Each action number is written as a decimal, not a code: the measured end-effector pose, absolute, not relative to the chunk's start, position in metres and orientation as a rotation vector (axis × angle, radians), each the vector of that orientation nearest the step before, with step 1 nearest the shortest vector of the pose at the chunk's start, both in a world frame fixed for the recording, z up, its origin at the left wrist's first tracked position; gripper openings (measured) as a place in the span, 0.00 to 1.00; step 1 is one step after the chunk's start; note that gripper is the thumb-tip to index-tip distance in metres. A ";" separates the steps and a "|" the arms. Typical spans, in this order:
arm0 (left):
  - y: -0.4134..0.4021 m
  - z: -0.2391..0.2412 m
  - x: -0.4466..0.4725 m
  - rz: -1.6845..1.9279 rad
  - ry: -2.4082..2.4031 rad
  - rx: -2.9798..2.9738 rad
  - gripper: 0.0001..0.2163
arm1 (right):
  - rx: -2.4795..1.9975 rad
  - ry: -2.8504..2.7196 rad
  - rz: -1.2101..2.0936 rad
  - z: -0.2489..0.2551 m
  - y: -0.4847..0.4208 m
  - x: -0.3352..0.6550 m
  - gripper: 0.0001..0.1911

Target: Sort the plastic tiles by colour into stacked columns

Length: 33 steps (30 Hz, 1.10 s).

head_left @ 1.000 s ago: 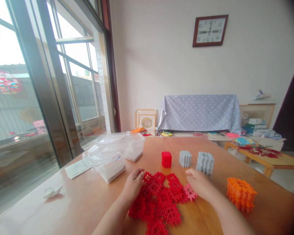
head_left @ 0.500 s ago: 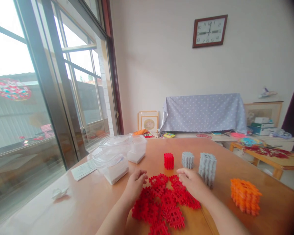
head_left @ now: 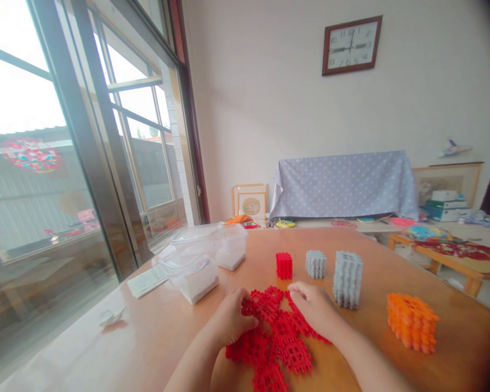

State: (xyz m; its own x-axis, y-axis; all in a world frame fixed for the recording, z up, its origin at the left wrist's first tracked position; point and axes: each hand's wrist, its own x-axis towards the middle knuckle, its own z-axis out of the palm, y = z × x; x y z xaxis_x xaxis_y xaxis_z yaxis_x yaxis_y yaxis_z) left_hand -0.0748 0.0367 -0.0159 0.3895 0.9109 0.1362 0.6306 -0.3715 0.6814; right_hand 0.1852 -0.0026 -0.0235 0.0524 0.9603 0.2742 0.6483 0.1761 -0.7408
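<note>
A heap of flat red lattice pieces [head_left: 278,343] lies on the wooden table [head_left: 375,256] in front of me. My left hand [head_left: 232,318] rests on the heap's left side, fingers curled onto a red piece. My right hand [head_left: 313,307] sits on the heap's right side, fingertips pinched at a red piece near the top. Behind the heap stand a small red cube [head_left: 283,265], a small grey cube [head_left: 315,263] and a taller grey block [head_left: 347,279]. An orange block [head_left: 411,322] stands to the right.
Clear plastic tubs with lids [head_left: 200,260] stand at the left. A paper slip [head_left: 147,280] and a crumpled white scrap [head_left: 111,316] lie near the window. A low wooden table [head_left: 457,256] with clutter and a cloth-covered bench [head_left: 345,184] lie beyond.
Both hands have moved inward over the red heap and their fingers have closed onto pieces. A pink piece visible by the right hand a second ago is no longer seen.
</note>
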 end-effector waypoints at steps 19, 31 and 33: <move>0.052 -0.027 -0.067 1.072 1.106 1.646 0.18 | -1.462 -1.696 0.462 -0.033 0.002 0.183 0.19; 0.054 -0.038 -0.058 0.694 1.327 2.303 0.24 | -1.612 -2.147 0.522 -0.040 -0.010 0.157 0.41; 0.055 -0.039 -0.058 0.695 1.349 2.330 0.20 | -1.636 -2.135 0.486 -0.039 -0.009 0.154 0.39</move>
